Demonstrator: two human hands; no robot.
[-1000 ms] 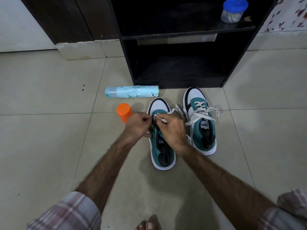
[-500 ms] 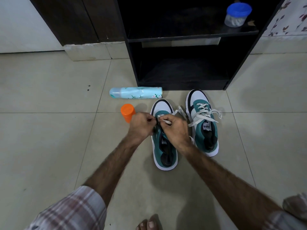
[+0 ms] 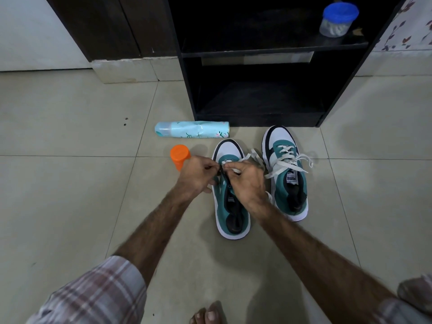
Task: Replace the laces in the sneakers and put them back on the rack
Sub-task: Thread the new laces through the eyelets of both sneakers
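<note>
Two teal, white and black sneakers stand side by side on the tiled floor in front of a black rack (image 3: 257, 54). The right sneaker (image 3: 286, 174) is laced with a white lace, its ends lying loose. Over the left sneaker (image 3: 230, 202) both my hands work near the front eyelets. My left hand (image 3: 196, 176) pinches the shoe's left eyelet edge. My right hand (image 3: 247, 181) pinches the white lace (image 3: 233, 163), which runs across the shoe's front and trails off to the right.
A light blue spray can (image 3: 191, 132) lies on the floor left of the rack's foot. An orange cap (image 3: 180, 155) stands beside my left hand. A blue-lidded jar (image 3: 336, 19) sits on the rack's upper shelf. My bare toes (image 3: 208, 315) show at the bottom.
My hands have stayed over the left sneaker's front, fingers shifting slightly along the lace. The camera has drifted a little; the shoes have not moved.
</note>
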